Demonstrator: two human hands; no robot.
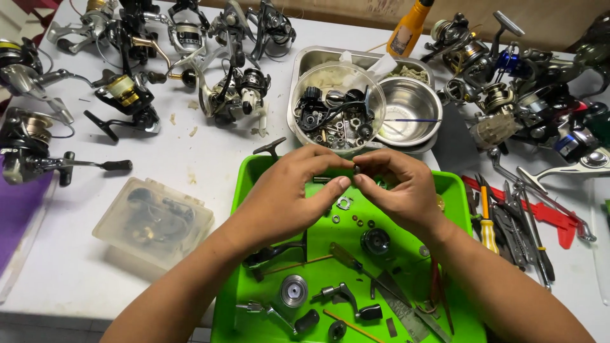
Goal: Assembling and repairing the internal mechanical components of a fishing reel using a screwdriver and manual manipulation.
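Your left hand (298,184) & right hand (397,187) both pinch a tiny dark part (356,169): prob light, slippery; grip by its edges over the green tray (254,171).

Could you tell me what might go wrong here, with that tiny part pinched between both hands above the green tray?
1. The small dark part, held only by fingertips of the left hand and right hand, could slip and vanish among the loose washers on the green tray.
2. The clear bowl of parts sits just beyond the knuckles; a bump might tip it.
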